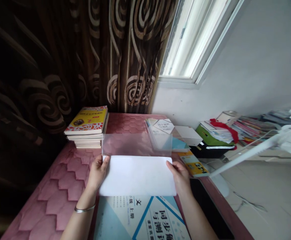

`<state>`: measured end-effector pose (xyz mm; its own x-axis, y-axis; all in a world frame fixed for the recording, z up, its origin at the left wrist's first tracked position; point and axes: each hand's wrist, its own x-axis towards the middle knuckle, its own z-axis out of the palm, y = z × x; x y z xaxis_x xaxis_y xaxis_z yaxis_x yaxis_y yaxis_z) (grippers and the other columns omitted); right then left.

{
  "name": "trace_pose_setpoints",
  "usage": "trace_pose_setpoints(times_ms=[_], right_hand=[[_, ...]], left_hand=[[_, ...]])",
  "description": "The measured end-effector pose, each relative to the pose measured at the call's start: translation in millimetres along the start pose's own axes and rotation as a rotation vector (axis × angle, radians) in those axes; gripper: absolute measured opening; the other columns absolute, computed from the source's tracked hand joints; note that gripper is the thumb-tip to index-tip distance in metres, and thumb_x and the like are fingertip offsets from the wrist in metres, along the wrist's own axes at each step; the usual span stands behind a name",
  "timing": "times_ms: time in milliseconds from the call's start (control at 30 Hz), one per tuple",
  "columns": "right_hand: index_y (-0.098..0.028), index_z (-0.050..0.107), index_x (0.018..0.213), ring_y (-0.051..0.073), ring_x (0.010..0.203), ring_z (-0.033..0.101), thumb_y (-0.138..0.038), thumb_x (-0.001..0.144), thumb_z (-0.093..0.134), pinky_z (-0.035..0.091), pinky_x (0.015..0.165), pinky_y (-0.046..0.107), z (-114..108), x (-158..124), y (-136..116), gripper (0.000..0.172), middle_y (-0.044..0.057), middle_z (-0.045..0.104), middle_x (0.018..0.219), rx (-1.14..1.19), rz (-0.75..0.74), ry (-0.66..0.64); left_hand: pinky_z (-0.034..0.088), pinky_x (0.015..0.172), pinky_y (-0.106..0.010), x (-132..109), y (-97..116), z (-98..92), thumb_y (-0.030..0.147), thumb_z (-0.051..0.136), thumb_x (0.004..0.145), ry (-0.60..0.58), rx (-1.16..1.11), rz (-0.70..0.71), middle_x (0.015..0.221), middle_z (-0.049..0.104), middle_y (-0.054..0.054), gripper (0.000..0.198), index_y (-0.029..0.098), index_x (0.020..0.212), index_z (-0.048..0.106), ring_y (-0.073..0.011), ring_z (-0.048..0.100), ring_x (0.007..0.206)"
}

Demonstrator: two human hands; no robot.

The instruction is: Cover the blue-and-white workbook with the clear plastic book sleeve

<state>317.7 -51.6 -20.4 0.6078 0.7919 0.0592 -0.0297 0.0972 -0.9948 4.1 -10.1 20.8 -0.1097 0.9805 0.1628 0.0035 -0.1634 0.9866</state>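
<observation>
My left hand point(98, 170) and my right hand point(178, 173) grip the two side edges of a white sheet point(137, 176), thumbs on top. A clear plastic film point(135, 145) stretches beyond the sheet's far edge, and the bed cover and some books show through it. How the film joins the sheet I cannot tell. Below them lies a blue and white workbook point(140, 220) with Chinese characters printed sideways. Its upper part is hidden by the sheet. A silver bangle point(84, 209) circles my left wrist.
Left of the film stands a book stack point(86, 126) with a yellow cover on top. More books point(164, 128) lie at the far right of the pink quilted surface point(60, 186). A dark flat slab point(210, 210) lies by my right forearm. A white fan point(248, 153) stands on the right.
</observation>
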Motion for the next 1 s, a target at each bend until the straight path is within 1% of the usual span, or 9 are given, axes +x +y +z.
trace_pose_setpoints(times_ms=[167,267,367,467,567,667,800,1000], right_hand=[[-0.018,0.055,0.062,0.011,0.054,0.044,-0.055,0.057,0.079,0.036,0.050,0.023,-4,1,7,0.045,-0.004,0.051,0.058,0.013,-0.018,-0.007],[-0.018,0.055,0.064,0.011,0.055,0.043,-0.055,0.060,0.078,0.036,0.051,0.023,-7,2,12,0.043,-0.004,0.051,0.059,0.008,-0.052,-0.011],[-0.018,0.056,0.066,0.011,0.057,0.044,-0.055,0.062,0.076,0.036,0.052,0.023,-8,1,13,0.042,-0.004,0.051,0.061,-0.017,-0.106,-0.008],[-0.018,0.058,0.067,0.012,0.059,0.044,-0.056,0.064,0.075,0.037,0.053,0.023,-8,-1,11,0.041,-0.003,0.052,0.063,-0.031,-0.136,-0.003],[-0.018,0.058,0.067,0.012,0.059,0.045,-0.056,0.063,0.076,0.037,0.053,0.023,-8,-2,9,0.041,-0.003,0.052,0.063,-0.012,-0.124,0.001],[-0.018,0.058,0.067,0.012,0.057,0.045,-0.055,0.061,0.077,0.037,0.052,0.023,-8,-1,10,0.041,-0.003,0.053,0.062,0.014,-0.097,0.002],[-0.019,0.057,0.066,0.010,0.053,0.042,-0.055,0.059,0.079,0.035,0.049,0.023,-8,-1,12,0.043,-0.004,0.051,0.058,0.037,-0.057,0.015],[-0.019,0.059,0.064,0.012,0.055,0.046,-0.054,0.058,0.080,0.038,0.050,0.023,-7,-4,4,0.041,-0.003,0.055,0.058,0.042,-0.046,-0.004]], left_hand=[[0.046,0.058,-0.022,-3,-2,-2.4,0.046,0.075,0.067,-0.088,-0.136,-0.112,0.077,0.064,-0.001,0.039,0.016,0.085,0.058,-0.0126,0.057,0.063],[0.047,0.058,-0.022,-3,-2,-2.3,0.042,0.077,0.065,-0.095,-0.138,-0.127,0.076,0.064,0.000,0.040,0.016,0.088,0.058,-0.0123,0.057,0.063],[0.048,0.059,-0.023,-1,-2,-0.7,0.045,0.076,0.064,-0.100,-0.125,-0.139,0.076,0.064,0.000,0.041,0.016,0.087,0.057,-0.0129,0.057,0.063],[0.047,0.060,-0.024,1,-1,1.4,0.049,0.072,0.067,-0.103,-0.084,-0.117,0.078,0.065,-0.001,0.042,0.015,0.087,0.057,-0.0134,0.057,0.064],[0.045,0.060,-0.023,2,1,3.0,0.054,0.067,0.071,-0.091,-0.015,-0.070,0.074,0.063,-0.002,0.043,0.014,0.085,0.059,-0.0140,0.056,0.065],[0.043,0.059,-0.023,3,3,3.4,0.057,0.064,0.071,-0.052,0.055,-0.015,0.068,0.060,-0.001,0.043,0.015,0.078,0.059,-0.0139,0.053,0.063],[0.042,0.058,-0.023,3,3,2.3,0.059,0.061,0.070,-0.012,0.125,0.039,0.063,0.056,0.000,0.044,0.016,0.069,0.058,-0.0133,0.048,0.061],[0.044,0.061,-0.024,3,0,0.4,0.059,0.056,0.074,0.008,0.170,0.090,0.064,0.057,-0.001,0.043,0.016,0.070,0.058,-0.0148,0.050,0.064]])
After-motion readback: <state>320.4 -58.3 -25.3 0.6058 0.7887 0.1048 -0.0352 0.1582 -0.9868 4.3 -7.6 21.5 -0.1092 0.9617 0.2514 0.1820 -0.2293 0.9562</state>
